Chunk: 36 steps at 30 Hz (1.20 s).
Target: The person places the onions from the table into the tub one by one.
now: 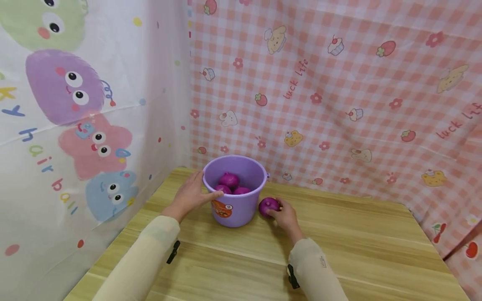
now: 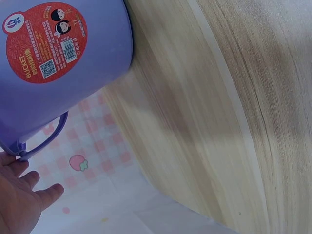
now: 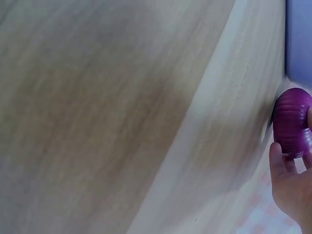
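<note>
A purple plastic bucket [image 1: 241, 211] with a round red label stands upright on the table, several red onions [image 1: 229, 180] inside it. My left hand [image 1: 191, 193] rests against the bucket's left side at the rim, thumb stretched along the near edge. In the left wrist view, the fingers [image 2: 50, 194] of that hand spread out by the bucket's handle [image 2: 51, 139]. Just right of the bucket, my right hand [image 1: 287, 216] holds another red onion [image 1: 269, 207] between thumb and fingers. The right wrist view shows this onion [image 3: 291, 122] low, close to the tabletop.
The wood-grain table [image 1: 226, 263] runs back to a pink checked cloth [image 1: 331, 125] hanging behind it. Along the left hangs a white cloth [image 1: 150, 104] with cartoon figures. Dark straps [image 1: 173, 252] sit at both wrists.
</note>
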Tool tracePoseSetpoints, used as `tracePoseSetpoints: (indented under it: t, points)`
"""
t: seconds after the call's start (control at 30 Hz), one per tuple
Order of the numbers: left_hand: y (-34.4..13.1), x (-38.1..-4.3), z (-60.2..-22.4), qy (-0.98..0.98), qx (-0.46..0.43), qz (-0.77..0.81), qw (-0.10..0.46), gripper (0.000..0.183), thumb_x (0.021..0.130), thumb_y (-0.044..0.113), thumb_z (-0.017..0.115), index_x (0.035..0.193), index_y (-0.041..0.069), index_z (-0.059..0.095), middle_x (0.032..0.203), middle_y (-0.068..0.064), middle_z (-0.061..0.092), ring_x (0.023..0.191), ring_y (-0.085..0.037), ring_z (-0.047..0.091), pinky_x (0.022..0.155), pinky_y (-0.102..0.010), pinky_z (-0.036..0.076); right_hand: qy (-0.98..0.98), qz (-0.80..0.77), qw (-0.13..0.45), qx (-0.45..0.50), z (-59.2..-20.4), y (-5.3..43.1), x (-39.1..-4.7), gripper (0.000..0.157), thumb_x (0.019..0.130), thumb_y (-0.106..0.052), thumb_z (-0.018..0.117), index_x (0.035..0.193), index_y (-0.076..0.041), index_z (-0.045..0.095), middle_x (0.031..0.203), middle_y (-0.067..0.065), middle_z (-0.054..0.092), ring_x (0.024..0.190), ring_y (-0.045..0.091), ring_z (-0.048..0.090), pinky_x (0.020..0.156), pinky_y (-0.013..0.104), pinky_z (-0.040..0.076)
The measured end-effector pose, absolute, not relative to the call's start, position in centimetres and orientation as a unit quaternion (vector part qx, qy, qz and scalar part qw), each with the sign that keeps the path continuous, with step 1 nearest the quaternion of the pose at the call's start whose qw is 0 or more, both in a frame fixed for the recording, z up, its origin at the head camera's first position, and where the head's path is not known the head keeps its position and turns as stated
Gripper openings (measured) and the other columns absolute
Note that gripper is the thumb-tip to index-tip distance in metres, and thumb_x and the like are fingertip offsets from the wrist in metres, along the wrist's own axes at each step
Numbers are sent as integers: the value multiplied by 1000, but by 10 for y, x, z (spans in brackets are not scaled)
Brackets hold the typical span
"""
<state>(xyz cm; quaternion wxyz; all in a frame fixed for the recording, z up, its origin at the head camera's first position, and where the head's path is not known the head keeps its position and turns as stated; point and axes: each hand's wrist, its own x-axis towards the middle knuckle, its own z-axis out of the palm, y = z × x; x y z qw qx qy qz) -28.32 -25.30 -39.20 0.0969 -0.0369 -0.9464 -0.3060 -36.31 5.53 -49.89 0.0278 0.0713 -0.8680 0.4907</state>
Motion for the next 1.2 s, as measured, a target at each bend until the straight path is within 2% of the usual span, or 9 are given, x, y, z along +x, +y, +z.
tracePoseSetpoints:
  t: [0.13, 0.3, 0.43, 0.93, 1.2]
  points:
    - [-253, -283, -393, -946, -40, -305, 99, 113, 78, 74, 66, 159, 11, 19, 161, -15, 25, 147, -38, 20, 115, -63, 20, -867, 493, 33, 65, -500, 59, -362, 61, 86, -9, 76, 139, 7, 50, 130, 31, 57, 120, 43, 55, 104, 50, 45]
    - [-252, -283, -392, -945, -45, -308, 102, 105, 82, 61, 71, 159, 10, 20, 160, -16, 26, 147, -39, 21, 115, -63, 20, -860, 507, 32, 48, -497, 67, -362, 59, 87, -11, 76, 138, 6, 52, 129, 31, 57, 121, 42, 55, 104, 50, 46]
    - [-251, -282, -391, -945, -51, -307, 104, 105, 83, 60, 71, 158, 8, 20, 160, -18, 26, 146, -40, 22, 115, -64, 20, -852, 522, 26, 32, -489, 75, -362, 60, 89, -12, 75, 140, 5, 49, 133, 30, 54, 125, 42, 52, 106, 49, 44]
    - [-253, -284, -391, -946, -49, -303, 104, 104, 83, 59, 72, 159, 9, 20, 160, -17, 27, 145, -41, 23, 114, -64, 22, -855, 514, 49, 48, -439, 85, -360, 66, 91, -21, 73, 145, 3, 43, 140, 29, 49, 128, 45, 48, 106, 54, 42]
    - [-252, -283, -391, -946, -40, -306, 96, 105, 83, 60, 71, 159, 8, 20, 160, -18, 26, 146, -41, 22, 115, -64, 21, -848, 521, 81, 57, -410, 92, -363, 69, 92, -21, 73, 147, 3, 41, 140, 29, 50, 126, 42, 51, 105, 50, 44]
